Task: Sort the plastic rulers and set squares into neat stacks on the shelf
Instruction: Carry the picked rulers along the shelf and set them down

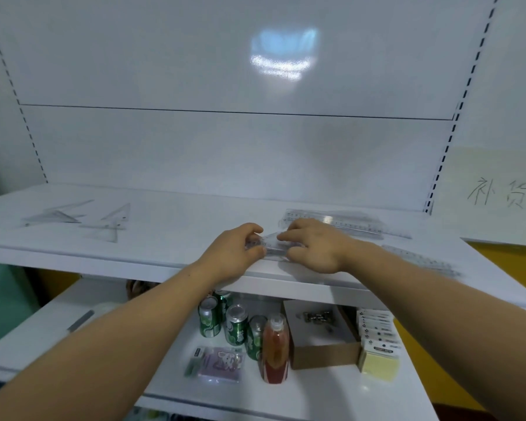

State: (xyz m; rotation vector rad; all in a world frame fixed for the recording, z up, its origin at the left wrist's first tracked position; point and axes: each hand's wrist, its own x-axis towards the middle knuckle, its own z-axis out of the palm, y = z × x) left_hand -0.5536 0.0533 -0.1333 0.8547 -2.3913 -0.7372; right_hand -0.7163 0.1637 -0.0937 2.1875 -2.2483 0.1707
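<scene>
Both my hands hold one clear plastic ruler (271, 243) near the front edge of the white shelf (176, 235). My left hand (234, 253) grips its left end, thumb below and fingers curled over the top. My right hand (313, 247) covers its right end, fingers curled on it. Behind my right hand lies a stack of clear rulers (334, 223). Another clear ruler (419, 259) lies at an angle further right. Several clear set squares (82, 220) lie loosely overlapped at the shelf's left.
On the lower shelf stand green cans (225, 320), a red-orange bottle (275, 350), an open cardboard box (322, 335), packets of cards (377, 341) and a purple packet (219, 364). A paper sign (495, 192) with handwriting hangs at the right.
</scene>
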